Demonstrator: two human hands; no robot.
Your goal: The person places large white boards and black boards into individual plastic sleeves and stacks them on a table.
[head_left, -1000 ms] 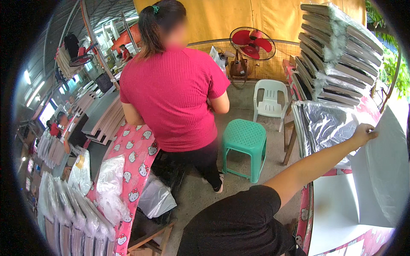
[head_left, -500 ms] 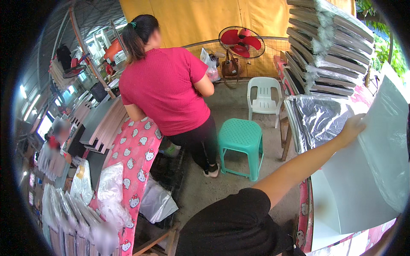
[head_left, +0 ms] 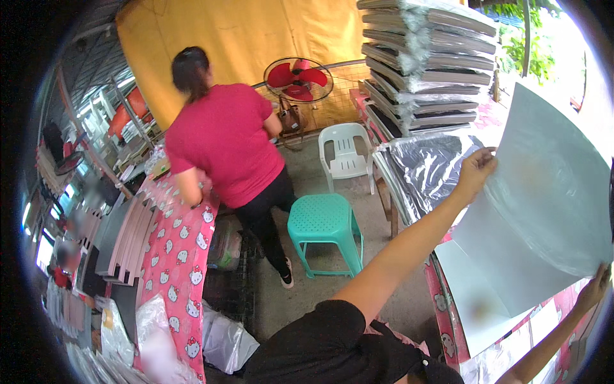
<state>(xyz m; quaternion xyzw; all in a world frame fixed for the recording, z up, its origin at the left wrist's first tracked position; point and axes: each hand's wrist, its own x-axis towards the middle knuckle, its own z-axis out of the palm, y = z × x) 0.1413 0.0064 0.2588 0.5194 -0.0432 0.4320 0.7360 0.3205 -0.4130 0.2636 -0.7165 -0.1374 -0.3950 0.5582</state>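
Head camera: beside me stretches a table in pink cat-print cloth; beyond rises a tall stack of plastic-wrapped panels; a flexible grey sheet curves, tilted, above a paler sheet; my left hand pinches its left edge; my right hand grips its lower right corner.

Left arm outstretched, left grip pinching, right grip held lower.
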